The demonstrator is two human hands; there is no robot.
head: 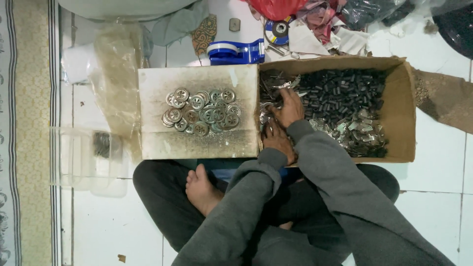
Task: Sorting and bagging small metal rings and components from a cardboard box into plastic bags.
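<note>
Looks like a home workshop on a white tiled floor (433, 162): cardboard box (401, 106) of small metal parts, pile of round metal discs (201, 112), blue tape dispenser (235, 51), grinding disc (277, 30).

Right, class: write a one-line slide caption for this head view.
Both hands, left hand and right hand, reach into a cardboard box of metal parts.

The floor (433, 207) is white tile with thin dark grout lines, dusty and lit evenly from above. Along the left edge lies a rug (29, 123) with a beige patterned band and dark stripes. A clear plastic tub (84, 162) sits on the tiles beside it, with a crumpled clear bag (116, 69) just above. At the top lie a blue tape dispenser (235, 51), a grinding disc (277, 30), a red bag (276, 7), rags (320, 19) and a dark plastic bag (367, 10). A brown cardboard scrap (446, 98) lies at right.
</note>
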